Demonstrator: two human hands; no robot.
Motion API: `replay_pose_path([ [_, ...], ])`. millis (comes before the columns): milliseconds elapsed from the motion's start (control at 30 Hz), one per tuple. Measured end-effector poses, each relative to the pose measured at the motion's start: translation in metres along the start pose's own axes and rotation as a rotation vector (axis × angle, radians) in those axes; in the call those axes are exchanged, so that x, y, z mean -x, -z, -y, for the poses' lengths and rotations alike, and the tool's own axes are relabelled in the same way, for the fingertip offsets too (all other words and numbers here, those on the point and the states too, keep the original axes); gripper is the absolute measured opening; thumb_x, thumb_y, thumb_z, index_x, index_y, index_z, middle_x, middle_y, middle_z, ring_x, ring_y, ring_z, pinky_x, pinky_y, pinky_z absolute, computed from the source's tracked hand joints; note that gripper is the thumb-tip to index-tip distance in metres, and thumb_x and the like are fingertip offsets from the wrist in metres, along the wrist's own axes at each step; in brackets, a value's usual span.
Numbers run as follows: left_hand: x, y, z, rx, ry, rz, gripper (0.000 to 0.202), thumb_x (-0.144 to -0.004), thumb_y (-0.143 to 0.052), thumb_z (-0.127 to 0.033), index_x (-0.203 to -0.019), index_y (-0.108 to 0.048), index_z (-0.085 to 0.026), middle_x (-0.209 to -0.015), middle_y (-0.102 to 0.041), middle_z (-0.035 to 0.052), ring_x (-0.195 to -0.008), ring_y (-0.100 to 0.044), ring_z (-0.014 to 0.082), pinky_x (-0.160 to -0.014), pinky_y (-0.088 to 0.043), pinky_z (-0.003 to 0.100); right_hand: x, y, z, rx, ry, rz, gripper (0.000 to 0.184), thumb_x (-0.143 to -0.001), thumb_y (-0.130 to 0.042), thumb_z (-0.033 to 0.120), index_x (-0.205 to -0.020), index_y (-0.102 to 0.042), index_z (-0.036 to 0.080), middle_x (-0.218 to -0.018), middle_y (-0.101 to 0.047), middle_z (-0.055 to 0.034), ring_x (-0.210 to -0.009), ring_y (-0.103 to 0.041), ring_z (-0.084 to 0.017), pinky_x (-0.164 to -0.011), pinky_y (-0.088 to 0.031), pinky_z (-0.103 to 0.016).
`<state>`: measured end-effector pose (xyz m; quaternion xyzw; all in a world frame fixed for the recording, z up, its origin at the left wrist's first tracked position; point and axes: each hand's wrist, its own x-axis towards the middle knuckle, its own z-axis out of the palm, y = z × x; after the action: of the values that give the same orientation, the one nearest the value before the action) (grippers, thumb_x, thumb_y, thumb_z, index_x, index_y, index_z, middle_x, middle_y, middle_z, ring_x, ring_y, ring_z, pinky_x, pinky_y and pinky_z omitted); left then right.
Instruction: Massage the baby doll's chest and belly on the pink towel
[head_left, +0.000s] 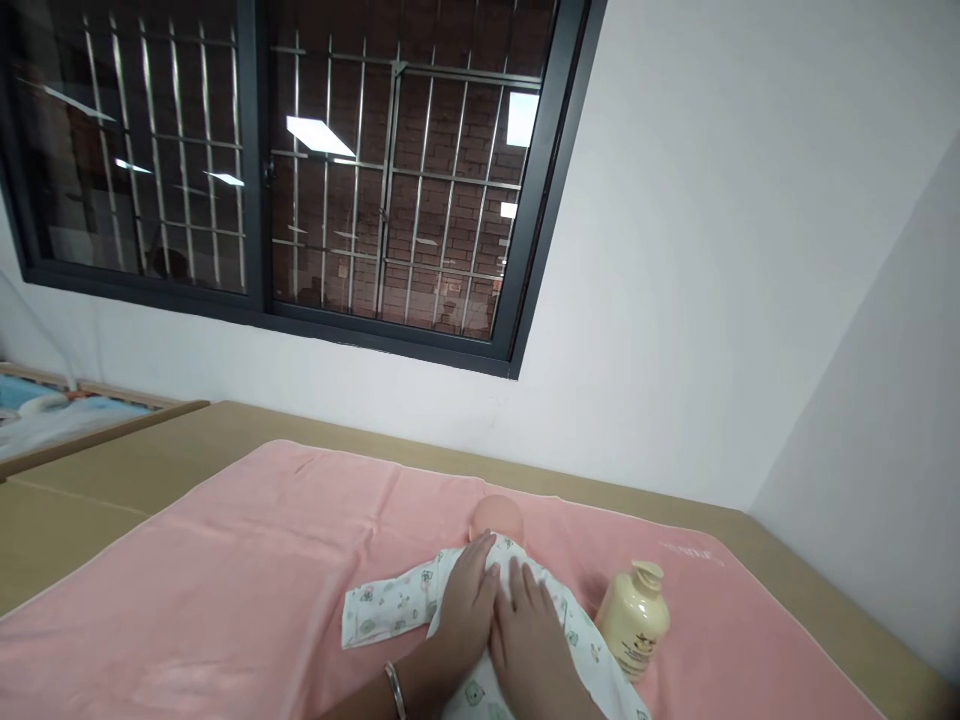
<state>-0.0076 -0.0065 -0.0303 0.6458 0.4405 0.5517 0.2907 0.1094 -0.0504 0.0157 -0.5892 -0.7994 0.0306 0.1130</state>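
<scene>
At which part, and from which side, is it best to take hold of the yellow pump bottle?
Probably around the body of the yellow pump bottle, below its pump head, coming from the right: the printed white sleeve lies close on its left. The bottle appears upright, and its broad, rounded body offers more to hold than the small head.

Your left hand (pixel 466 605), right hand (pixel 531 635) on doll (pixel 505 551), side by side. Doll on mat (pixel 232 560), head (pixel 498 514) away from you. Bottle (pixel 634 618) right of doll. Mat on table (pixel 172 442), window (pixel 259 200) in wall (pixel 697 250) behind.
</scene>
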Motion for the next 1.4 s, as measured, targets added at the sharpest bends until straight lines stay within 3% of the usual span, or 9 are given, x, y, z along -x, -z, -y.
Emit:
replay_pose_path([
  [100, -0.005, 0.000, -0.002, 0.028, 0.049, 0.032, 0.045, -0.094, -0.039, -0.037, -0.133, -0.055, -0.019, -0.141, -0.052, 0.0099, -0.132, -0.046, 0.0240, -0.114, -0.036, 0.046, 0.005, 0.005, 0.007, -0.112, 0.243, -0.002, 0.057, -0.090, -0.045, 0.026, -0.146, -0.040, 0.029, -0.151, -0.039, -0.0032, -0.144, -0.025, -0.026, -0.119, -0.007, -0.053],
  [167, -0.006, 0.000, -0.003, -0.020, 0.026, 0.052, 0.043, -0.094, -0.039, -0.038, -0.127, -0.060, -0.020, -0.140, -0.054, 0.0089, -0.132, -0.046, 0.0238, -0.116, -0.033, 0.047, -0.002, 0.009, 0.001, -0.172, 0.262, -0.051, 0.052, -0.093, -0.039, 0.023, -0.144, -0.043, 0.031, -0.149, -0.044, -0.0006, -0.143, -0.028, -0.021, -0.120, -0.008, -0.051],
  [400, -0.001, 0.000, 0.000, -0.066, -0.029, 0.059, 0.045, -0.095, -0.037, -0.041, -0.133, -0.055, -0.023, -0.141, -0.053, 0.0076, -0.133, -0.045, 0.0234, -0.117, -0.032, 0.046, -0.020, -0.003, -0.028, -0.126, -0.152, -0.223, 0.052, -0.095, -0.035, 0.034, -0.139, -0.051, 0.012, -0.145, -0.046, -0.0145, -0.136, -0.040, -0.029, -0.113, -0.030, -0.047],
  [633, 0.000, 0.000, 0.002, -0.159, -0.056, 0.029, 0.053, -0.096, -0.036, -0.040, -0.145, -0.040, -0.019, -0.152, -0.039, 0.0090, -0.142, -0.033, 0.0243, -0.119, -0.025, 0.047, 0.004, 0.001, 0.000, -0.139, 0.236, -0.132, 0.059, -0.081, -0.047, 0.016, -0.138, -0.052, 0.029, -0.141, -0.053, -0.0026, -0.139, -0.035, -0.023, -0.119, -0.013, -0.048],
  [800, 0.002, 0.001, 0.000, -0.254, -0.140, 0.088, 0.048, -0.095, -0.037, -0.041, -0.137, -0.050, -0.023, -0.149, -0.044, 0.0074, -0.140, -0.036, 0.0255, -0.118, -0.026, 0.048, -0.013, 0.001, -0.013, -0.198, 0.048, -0.184, 0.052, -0.090, -0.037, 0.024, -0.141, -0.050, 0.022, -0.149, -0.043, -0.0066, -0.140, -0.033, -0.024, -0.117, -0.021, -0.047],
  [1000, -0.004, 0.005, 0.014, -0.370, 0.012, -0.040, 0.050, -0.091, -0.040, -0.037, -0.134, -0.049, -0.014, -0.139, -0.052, 0.0151, -0.132, -0.044, 0.0285, -0.112, -0.033, 0.050, -0.018, 0.000, -0.033, -0.083, -0.261, -0.161, 0.058, -0.094, -0.035, 0.047, -0.138, -0.050, 0.013, -0.144, -0.047, -0.0146, -0.137, -0.036, -0.030, -0.114, -0.021, -0.050],
  [1167, -0.008, 0.008, 0.016, -0.615, -0.015, -0.089, 0.047, -0.088, -0.045, -0.038, -0.126, -0.053, -0.012, -0.126, -0.060, 0.0171, -0.124, -0.048, 0.0320, -0.112, -0.025, 0.055, -0.018, 0.005, -0.033, -0.035, -0.218, -0.128, 0.051, -0.092, -0.038, 0.051, -0.124, -0.058, 0.016, -0.126, -0.061, -0.0148, -0.124, -0.049, -0.032, -0.107, -0.028, -0.046],
  [1267, -0.012, 0.010, 0.012, -0.620, -0.008, -0.006, 0.037, -0.090, -0.042, -0.035, -0.116, -0.059, -0.015, -0.110, -0.067, 0.0126, -0.111, -0.057, 0.0278, -0.110, -0.029, 0.052, -0.024, 0.006, -0.033, -0.053, -0.181, -0.102, 0.045, -0.093, -0.038, 0.045, -0.117, -0.061, 0.015, -0.113, -0.066, -0.0142, -0.111, -0.056, -0.029, -0.101, -0.033, -0.041],
  [1400, -0.015, 0.013, 0.010, -0.597, -0.055, 0.031, 0.032, -0.091, -0.040, -0.031, -0.110, -0.062, -0.018, -0.107, -0.068, 0.0101, -0.107, -0.060, 0.0258, -0.107, -0.034, 0.049, -0.033, 0.007, -0.034, -0.093, -0.140, -0.108, 0.041, -0.091, -0.040, 0.040, -0.117, -0.060, 0.015, -0.116, -0.066, -0.0134, -0.113, -0.055, -0.028, -0.102, -0.031, -0.040],
])
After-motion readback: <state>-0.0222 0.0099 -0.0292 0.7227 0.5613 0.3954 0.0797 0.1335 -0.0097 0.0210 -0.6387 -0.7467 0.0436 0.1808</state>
